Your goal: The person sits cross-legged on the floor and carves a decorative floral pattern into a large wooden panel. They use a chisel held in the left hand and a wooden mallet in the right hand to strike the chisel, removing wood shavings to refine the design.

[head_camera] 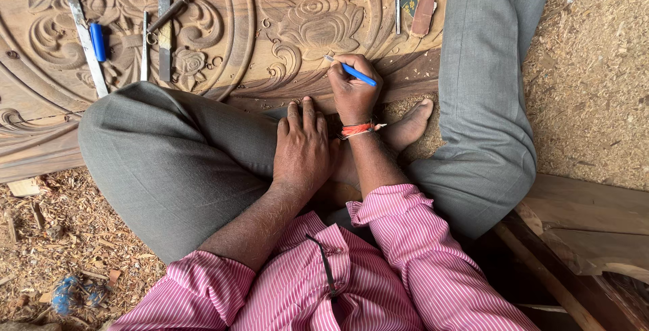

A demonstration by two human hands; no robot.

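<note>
Seated person, cross-legged in grey trousers (182, 162) on sawdust, bent over a large brown carved wooden panel with floral relief (270, 20). Right hand (353, 91) pinches a slim blue plastic pen (351, 71) near its tip, point touching the panel's lower edge. Left hand (302, 145) lies flat, fingers together, on the knee. Pen looks light, stiff, a bit slick; best gripped low on the barrel. Metal chisels (159, 27) lie on the panel, well apart.
</note>
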